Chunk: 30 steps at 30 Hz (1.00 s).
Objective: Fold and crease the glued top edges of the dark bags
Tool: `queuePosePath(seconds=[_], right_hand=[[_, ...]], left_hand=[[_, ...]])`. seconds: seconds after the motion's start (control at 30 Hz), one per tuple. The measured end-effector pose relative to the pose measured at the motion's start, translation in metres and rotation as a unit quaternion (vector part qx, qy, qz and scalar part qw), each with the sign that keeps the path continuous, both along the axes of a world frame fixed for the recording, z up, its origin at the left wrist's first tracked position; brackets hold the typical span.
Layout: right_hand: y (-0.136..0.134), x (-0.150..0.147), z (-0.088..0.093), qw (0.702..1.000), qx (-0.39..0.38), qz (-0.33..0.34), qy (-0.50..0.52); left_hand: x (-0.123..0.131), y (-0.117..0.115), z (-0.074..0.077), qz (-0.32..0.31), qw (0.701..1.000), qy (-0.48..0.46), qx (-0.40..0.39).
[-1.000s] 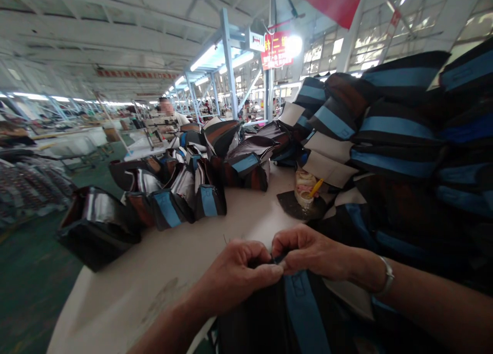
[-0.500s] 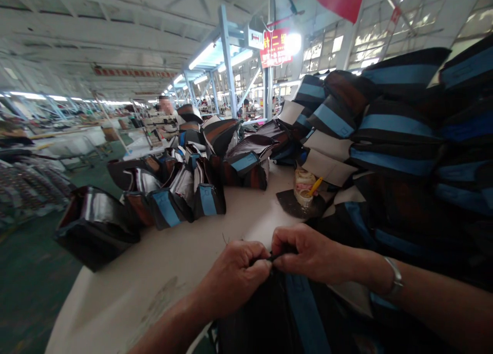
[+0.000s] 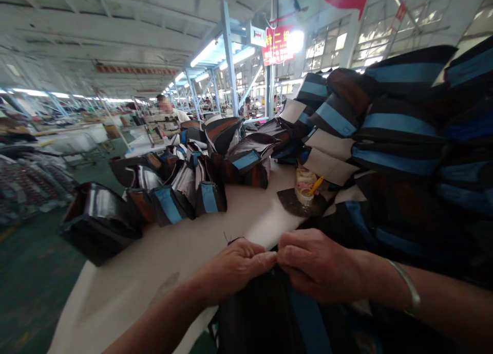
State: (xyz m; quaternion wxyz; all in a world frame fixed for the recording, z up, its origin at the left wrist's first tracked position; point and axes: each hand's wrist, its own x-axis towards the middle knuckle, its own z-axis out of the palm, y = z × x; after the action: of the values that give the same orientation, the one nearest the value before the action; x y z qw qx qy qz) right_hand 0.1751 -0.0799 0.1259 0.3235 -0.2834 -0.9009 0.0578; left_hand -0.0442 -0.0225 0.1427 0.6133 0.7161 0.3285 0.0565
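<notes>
A black bag with a blue stripe (image 3: 308,318) lies below my hands at the table's near edge. My left hand (image 3: 234,269) is closed on the bag's upper edge, its thumb stretched toward the other hand. Against that thumb tip, my right hand (image 3: 318,264) is closed in a pinch on the same edge. The fingers hide the exact bit of fabric they grip. A bracelet (image 3: 408,287) circles the right wrist. Some thin loose threads (image 3: 227,237) stick up just beyond the left hand.
Black bags with blue or brown stripes (image 3: 169,205) stand along the table's (image 3: 204,241) far side. A tall pile of similar bags (image 3: 400,123) rises on the right. A small tub (image 3: 304,193) with a yellow-handled tool (image 3: 316,185) sits on a dark sheet. A person (image 3: 179,115) is farther back.
My right hand has turned so its knuckles face me more, and it has closed up. My left thumb has straightened toward it. The bag stays in about the same place.
</notes>
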Motion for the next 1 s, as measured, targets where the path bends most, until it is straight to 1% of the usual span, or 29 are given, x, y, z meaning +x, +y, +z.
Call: queuePosePath(seconds=[0.03, 0.07, 0.1, 0.13, 0.2, 0.23, 0.27, 0.33, 0.4, 0.47, 0.53, 0.6, 0.63, 0.67, 0.7, 0.73, 0.77, 0.83, 0.87, 0.9, 1.0], right_hand=[[-0.003, 0.001, 0.002, 1.0, -0.014, 0.006, 0.0], [-0.006, 0.002, 0.003, 0.999, -0.051, 0.012, 0.015], [-0.007, 0.004, 0.005, 0.993, -0.112, 0.015, 0.043], [-0.008, 0.007, 0.006, 0.979, -0.187, 0.012, 0.082], [-0.004, 0.012, 0.01, 0.935, -0.323, -0.012, 0.15], [0.0, 0.015, 0.013, 0.918, -0.364, -0.02, 0.157], [0.005, 0.018, 0.017, 0.91, -0.389, -0.016, 0.145], [0.015, 0.023, 0.024, 0.91, -0.406, 0.021, 0.084], [0.022, 0.024, 0.031, 0.909, -0.411, 0.061, 0.028], [0.023, 0.021, 0.037, 0.913, -0.403, 0.067, 0.002], [0.017, 0.013, 0.044, 0.937, -0.346, 0.044, -0.02], [0.011, 0.003, 0.052, 0.969, -0.242, -0.002, -0.045], [0.009, -0.002, 0.057, 0.98, -0.192, -0.027, -0.05], [0.009, -0.005, 0.062, 0.984, -0.165, -0.046, -0.047], [0.011, -0.007, 0.067, 0.983, -0.174, -0.048, -0.037], [0.015, -0.007, 0.07, 0.976, -0.216, -0.03, -0.015], [0.021, -0.006, 0.072, 0.961, -0.276, 0.003, 0.016], [0.036, -0.001, 0.066, 0.917, -0.387, 0.072, 0.072], [0.043, 0.001, 0.059, 0.898, -0.421, 0.097, 0.085], [0.05, 0.002, 0.05, 0.886, -0.442, 0.113, 0.087], [0.063, -0.004, 0.015, 0.868, -0.472, 0.143, 0.06]], left_hand=[[0.0, -0.001, 0.0, -0.015, 1.0, 0.0, -0.017], [0.0, -0.002, 0.001, -0.027, 0.999, 0.0, -0.021], [0.001, -0.004, 0.002, -0.037, 0.999, 0.002, -0.007], [0.001, -0.006, 0.005, -0.047, 0.999, 0.008, 0.021], [0.002, -0.012, 0.013, -0.063, 0.992, 0.025, 0.109], [0.003, -0.015, 0.017, -0.067, 0.985, 0.031, 0.158], [0.004, -0.018, 0.02, -0.069, 0.977, 0.033, 0.201], [0.006, -0.022, 0.026, -0.073, 0.963, 0.034, 0.258], [0.007, -0.025, 0.027, -0.074, 0.951, 0.033, 0.297], [0.008, -0.025, 0.027, -0.071, 0.939, 0.028, 0.335], [0.008, -0.023, 0.027, -0.069, 0.929, 0.017, 0.364], [0.006, -0.019, 0.029, -0.067, 0.924, -0.001, 0.377], [0.005, -0.017, 0.031, -0.064, 0.923, -0.014, 0.378], [0.002, -0.014, 0.033, -0.057, 0.923, -0.029, 0.379], [-0.001, -0.012, 0.036, -0.049, 0.923, -0.043, 0.38], [-0.004, -0.009, 0.038, -0.039, 0.922, -0.055, 0.381], [-0.009, -0.007, 0.038, -0.031, 0.923, -0.065, 0.379], [-0.021, -0.002, 0.035, -0.016, 0.929, -0.08, 0.36], [-0.029, 0.001, 0.031, -0.013, 0.936, -0.085, 0.342], [-0.037, 0.004, 0.027, -0.011, 0.943, -0.086, 0.323], [-0.065, 0.012, 0.015, -0.015, 0.959, -0.054, 0.278]])
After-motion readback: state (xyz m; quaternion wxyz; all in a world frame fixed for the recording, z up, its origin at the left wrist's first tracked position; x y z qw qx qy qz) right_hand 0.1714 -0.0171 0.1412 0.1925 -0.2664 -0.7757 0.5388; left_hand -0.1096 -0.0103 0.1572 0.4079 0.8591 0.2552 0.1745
